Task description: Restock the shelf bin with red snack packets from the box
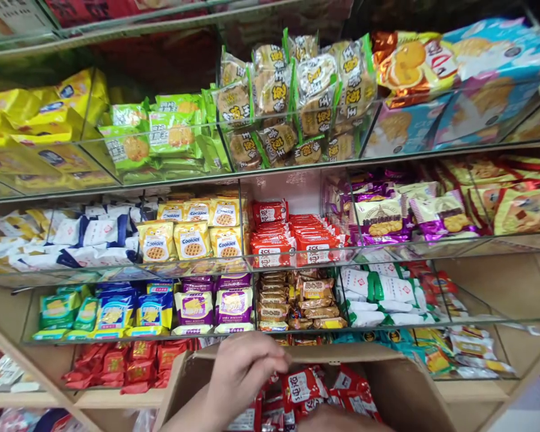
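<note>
An open cardboard box stands low in front of me, with several red-and-white snack packets lying loose inside. Over the box's left part, my left hand is raised with its fingers bent and pressed together. Whatever it may hold is hidden, though a bit of red shows below its fingertips. My right hand is at the bottom edge, down among the packets, with its fingers out of sight. Similar red packets are stacked in rows in a middle-shelf compartment directly above the box.
Glass-fronted shelves surround that compartment. Yellow cookie packets sit to its left and purple biscuit packets to its right. Brown packets fill the compartment below. A glass shelf edge runs across. Red packets lie left of the box.
</note>
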A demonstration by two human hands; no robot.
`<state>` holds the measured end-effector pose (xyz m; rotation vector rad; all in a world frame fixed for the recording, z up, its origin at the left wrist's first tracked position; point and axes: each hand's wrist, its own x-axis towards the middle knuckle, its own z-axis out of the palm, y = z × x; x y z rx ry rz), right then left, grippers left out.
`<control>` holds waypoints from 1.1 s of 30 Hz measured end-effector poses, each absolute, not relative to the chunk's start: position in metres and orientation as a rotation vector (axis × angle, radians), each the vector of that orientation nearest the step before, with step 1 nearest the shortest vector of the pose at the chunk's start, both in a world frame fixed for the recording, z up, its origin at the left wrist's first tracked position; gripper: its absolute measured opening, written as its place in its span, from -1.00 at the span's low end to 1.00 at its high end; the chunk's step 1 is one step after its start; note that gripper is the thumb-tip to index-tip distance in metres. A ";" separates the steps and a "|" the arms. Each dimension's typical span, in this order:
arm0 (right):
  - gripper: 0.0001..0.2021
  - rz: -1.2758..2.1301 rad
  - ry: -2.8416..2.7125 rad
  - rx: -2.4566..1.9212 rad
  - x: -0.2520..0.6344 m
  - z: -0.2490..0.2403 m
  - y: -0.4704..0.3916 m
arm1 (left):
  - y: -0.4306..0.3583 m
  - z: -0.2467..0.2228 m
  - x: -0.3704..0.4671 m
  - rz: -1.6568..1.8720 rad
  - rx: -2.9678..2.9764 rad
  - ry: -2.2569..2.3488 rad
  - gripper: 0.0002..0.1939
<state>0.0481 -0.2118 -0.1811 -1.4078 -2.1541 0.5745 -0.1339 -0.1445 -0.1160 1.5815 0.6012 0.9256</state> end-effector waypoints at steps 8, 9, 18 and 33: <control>-0.72 1.079 -1.458 -1.113 0.083 -0.092 -0.181 | -0.125 -0.107 -0.102 0.489 1.394 0.322 -0.34; -0.71 1.032 -1.419 -1.109 0.082 -0.090 -0.174 | -0.124 -0.105 -0.100 0.458 1.374 0.312 -0.30; -0.74 0.946 -1.009 -1.109 0.074 -0.137 -0.159 | -0.103 -0.130 -0.097 0.532 1.254 0.371 -0.25; -0.67 0.775 -1.112 -1.068 0.053 -0.142 -0.181 | -0.114 -0.139 -0.093 0.785 1.254 0.436 -0.55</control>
